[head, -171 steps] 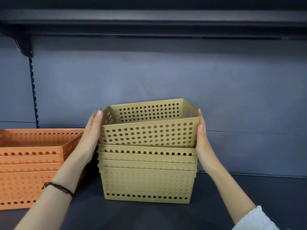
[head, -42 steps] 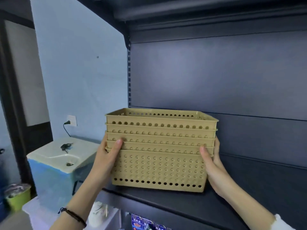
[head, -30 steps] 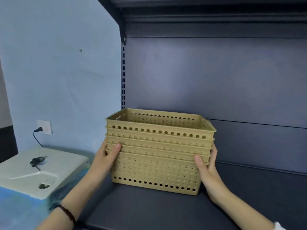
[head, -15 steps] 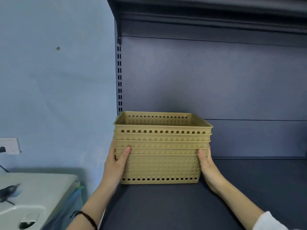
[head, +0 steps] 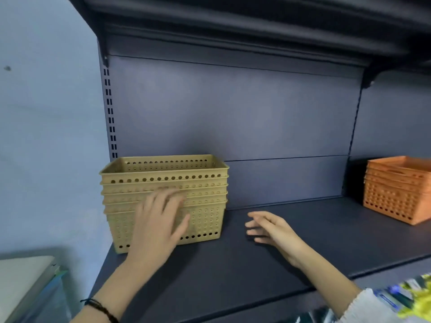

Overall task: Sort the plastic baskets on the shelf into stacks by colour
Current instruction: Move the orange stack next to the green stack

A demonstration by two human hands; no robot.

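Note:
A stack of several mustard-yellow perforated baskets (head: pixel 200 183) stands at the left end of the dark shelf (head: pixel 268 259), close to the back panel. My left hand (head: pixel 158 224) hovers in front of its front wall, fingers spread, holding nothing; whether it touches the wall I cannot tell. My right hand (head: pixel 272 229) is to the right of the stack, above the shelf board, fingers apart and empty. A stack of several orange perforated baskets (head: pixel 398 190) stands on the shelf at the far right.
An upper shelf (head: pixel 233 24) overhangs the space. A slotted upright (head: pixel 109 113) marks the shelf's left edge beside a pale blue wall. A white appliance top (head: pixel 21 280) sits at lower left. Colourful packaging (head: pixel 410 294) shows below the shelf edge at lower right.
Both hands have let go of the yellow stack, which now rests at the shelf's left end. The view has swung right, bringing the orange stack into sight.

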